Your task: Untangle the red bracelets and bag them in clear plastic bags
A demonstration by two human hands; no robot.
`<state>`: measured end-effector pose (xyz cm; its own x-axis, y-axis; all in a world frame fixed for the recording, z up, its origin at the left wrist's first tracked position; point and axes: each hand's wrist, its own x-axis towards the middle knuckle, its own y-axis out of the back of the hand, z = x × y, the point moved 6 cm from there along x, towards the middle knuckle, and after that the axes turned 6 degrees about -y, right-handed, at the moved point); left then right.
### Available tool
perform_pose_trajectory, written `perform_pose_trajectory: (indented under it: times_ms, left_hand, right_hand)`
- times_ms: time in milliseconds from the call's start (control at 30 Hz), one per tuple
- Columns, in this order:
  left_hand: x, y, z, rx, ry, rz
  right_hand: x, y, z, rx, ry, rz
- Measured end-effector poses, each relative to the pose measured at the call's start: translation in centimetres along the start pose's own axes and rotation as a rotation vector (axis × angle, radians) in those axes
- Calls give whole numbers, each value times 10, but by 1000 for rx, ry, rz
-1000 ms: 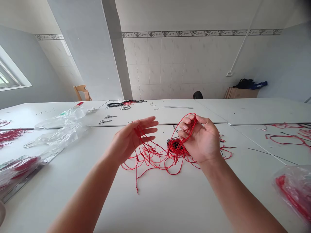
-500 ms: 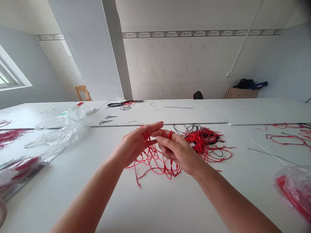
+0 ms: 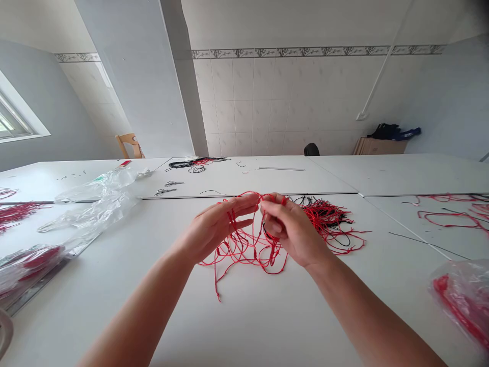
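Observation:
Several red cords (image 3: 239, 237) hang over the fingers of my left hand (image 3: 216, 224), which holds them with its fingers stretched toward the right. Thumb and forefinger of my right hand (image 3: 292, 227) pinch a red cord close to the left fingertips, and more cord loops round its fingers. Below both hands, knotted cord ends trail down to the white table (image 3: 244, 321). Just behind the right hand lies a tangled pile of red and black cords (image 3: 324, 216), partly covered by it.
Two pairs of scissors (image 3: 166, 191) lie beyond my left hand, near a bundle of black cord (image 3: 191, 164). Clear plastic bags (image 3: 110, 199) spread over the left side. A bag of red cord (image 3: 462, 300) sits at the right edge, and a thin rod (image 3: 281, 168) lies farther back.
My right hand has moved slightly right, away from the left palm, drawing a red cord out to the left fingertips. The left hand has stayed nearly in place.

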<state>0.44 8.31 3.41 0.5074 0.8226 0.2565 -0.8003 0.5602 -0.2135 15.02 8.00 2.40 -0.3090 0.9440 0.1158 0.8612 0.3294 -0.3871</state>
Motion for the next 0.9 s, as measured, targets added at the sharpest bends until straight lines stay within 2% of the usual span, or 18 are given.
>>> perform_pose_trajectory:
  times_ms: [200, 300, 467, 667, 767, 900]
  left_hand:
    - [0, 12, 3, 10, -2, 59]
    - [0, 13, 6, 16, -13, 86]
    - [-1, 11, 5, 18, -1, 83]
    - [-2, 2, 0, 26, 5, 32]
    - [-4, 2, -5, 57, 62, 79]
    - [-5, 1, -8, 57, 114, 68]
  right_hand:
    - [-1, 29, -23, 501, 63, 187]
    - [-2, 31, -24, 580, 53, 172]
    - [-1, 13, -18, 312, 60, 71]
    - [-4, -14, 10, -107, -66, -87]
    - [-7, -20, 16, -322, -29, -93]
    - [-8, -24, 18, -419, -3, -85]
